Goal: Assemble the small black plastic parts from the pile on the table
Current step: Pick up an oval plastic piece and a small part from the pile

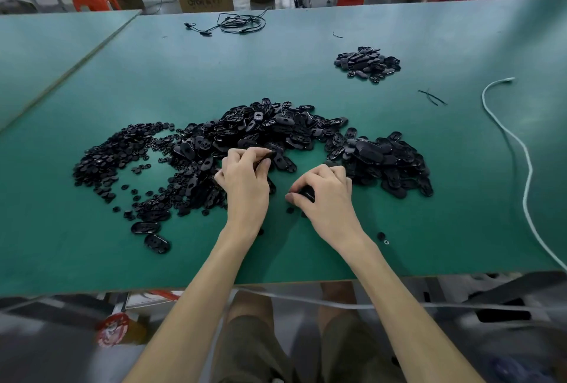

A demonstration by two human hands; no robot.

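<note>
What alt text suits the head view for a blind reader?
The left hand and right hand each hold a small black plastic part beside a big pile of them on a green table. A smaller pile lies back right; a white cord trails at right.

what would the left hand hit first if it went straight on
Probably the central pile of oval black shells, lying just beyond the left hand and the part it pinches; depth is unclear.
</note>
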